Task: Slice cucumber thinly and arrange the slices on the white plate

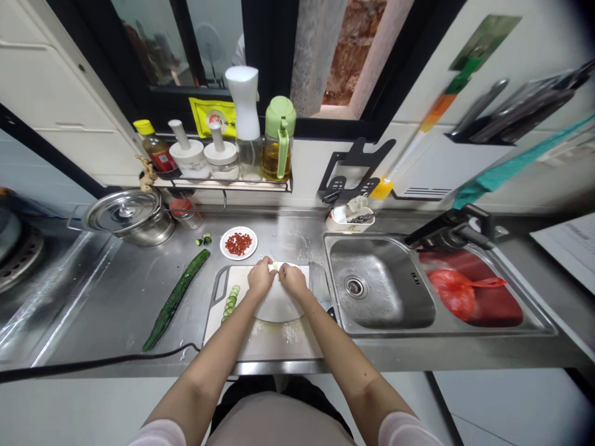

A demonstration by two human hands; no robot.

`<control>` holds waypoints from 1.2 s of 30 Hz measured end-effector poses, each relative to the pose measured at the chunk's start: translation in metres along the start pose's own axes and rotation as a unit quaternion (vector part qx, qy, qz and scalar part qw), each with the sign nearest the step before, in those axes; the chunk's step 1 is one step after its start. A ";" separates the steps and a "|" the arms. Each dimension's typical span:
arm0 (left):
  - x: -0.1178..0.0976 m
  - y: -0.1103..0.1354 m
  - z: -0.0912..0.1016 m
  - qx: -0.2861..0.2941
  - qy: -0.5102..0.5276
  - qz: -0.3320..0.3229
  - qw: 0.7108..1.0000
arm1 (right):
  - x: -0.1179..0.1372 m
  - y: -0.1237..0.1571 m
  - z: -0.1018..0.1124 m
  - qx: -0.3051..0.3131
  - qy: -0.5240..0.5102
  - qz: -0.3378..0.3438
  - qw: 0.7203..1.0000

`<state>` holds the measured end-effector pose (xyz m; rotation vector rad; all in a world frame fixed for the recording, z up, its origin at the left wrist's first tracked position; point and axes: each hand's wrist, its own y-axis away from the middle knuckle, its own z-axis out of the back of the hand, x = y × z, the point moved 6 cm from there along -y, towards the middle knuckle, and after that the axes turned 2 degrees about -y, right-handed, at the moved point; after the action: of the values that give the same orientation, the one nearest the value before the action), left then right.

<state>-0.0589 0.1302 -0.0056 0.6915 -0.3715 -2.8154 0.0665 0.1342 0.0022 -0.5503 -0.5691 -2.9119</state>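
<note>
A steel tabletop (pixel 116 291) runs across a tiled kitchen, with a dark-framed window (pixel 269 37) beyond the hands. A double sink (pixel 381 272) is set in to the right of them, its far basin holding a red bag (pixel 450 291). Ahead and left of the hands, a wire shelf (pixel 232 184) on the wall carries a sauce bottle (pixel 160 152), two white-lidded jars (pixel 189 158), a tall white-topped bottle (pixel 244 102) and a green-topped oil jug (pixel 279 136). A pale board (pixel 279 344) lies directly beneath the hands. Farther off to their left stands a lidded steel pot (pixel 158 229). Nearer on that side, a long cucumber (pixel 176 300) lies slantwise on the tabletop, just beside the board. A white plate (pixel 279 306) rests on the board, with its far part under the hands.

The left hand (pixel 261 277) and right hand (pixel 292 280) sit close together over that far part, fingers bent inward, pinching a small pale-green piece (pixel 276 266) between their tips; most of it is hidden. Beyond the left hand is a small dish (pixel 224 244) of red bits (pixel 238 244). Overlapping cucumber slices (pixel 230 303) form a row on the board to the left of that hand, and a few offcuts (pixel 203 239) lie on the tabletop past it, near the dish.
</note>
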 end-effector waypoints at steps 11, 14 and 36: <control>0.001 0.000 0.001 0.000 0.000 0.007 1.000 | 0.003 -0.005 0.003 0.004 -0.013 -0.060 0.998; 0.000 0.000 0.001 0.004 -0.002 0.009 1.000 | 0.004 -0.003 0.004 0.005 -0.021 -0.072 0.997; 0.049 0.031 0.039 -0.101 0.171 0.057 0.978 | -0.011 0.022 0.007 -0.029 -0.049 -0.050 0.997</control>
<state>-0.1157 0.0947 0.0162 1.0452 -0.0597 -2.5157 0.0828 0.1173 0.0114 -0.6944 -0.5400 -3.0174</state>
